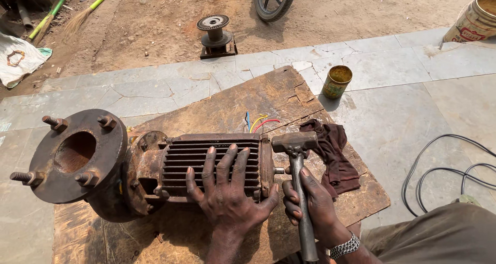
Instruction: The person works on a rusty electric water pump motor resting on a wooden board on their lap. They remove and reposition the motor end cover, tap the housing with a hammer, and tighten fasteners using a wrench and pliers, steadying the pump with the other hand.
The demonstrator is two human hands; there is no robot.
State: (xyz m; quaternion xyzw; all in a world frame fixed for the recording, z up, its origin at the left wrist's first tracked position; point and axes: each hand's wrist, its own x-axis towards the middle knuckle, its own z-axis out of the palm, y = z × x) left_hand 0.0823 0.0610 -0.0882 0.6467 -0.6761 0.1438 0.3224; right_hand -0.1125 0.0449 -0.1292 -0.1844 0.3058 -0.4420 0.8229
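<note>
A worn wooden board [289, 101] is laid on a stone-slab floor [392, 119], with bare earth beyond. At the board's near edge, the right hand [312, 204] is closed around the handle of a hammer [298, 176], whose head is held at the end of a rusty finned motor [155, 168]. The left hand [227, 194] is spread flat on the motor's ribbed casing. A dark rag [336, 153] is seen at the right edge, a small tin [337, 81] past the far corner.

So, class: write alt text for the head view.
A person's left hand presses flat on a rusty finned electric motor lying on a wooden board, while the right hand holds a hammer at its end. A dark rag lies beside it.
</note>
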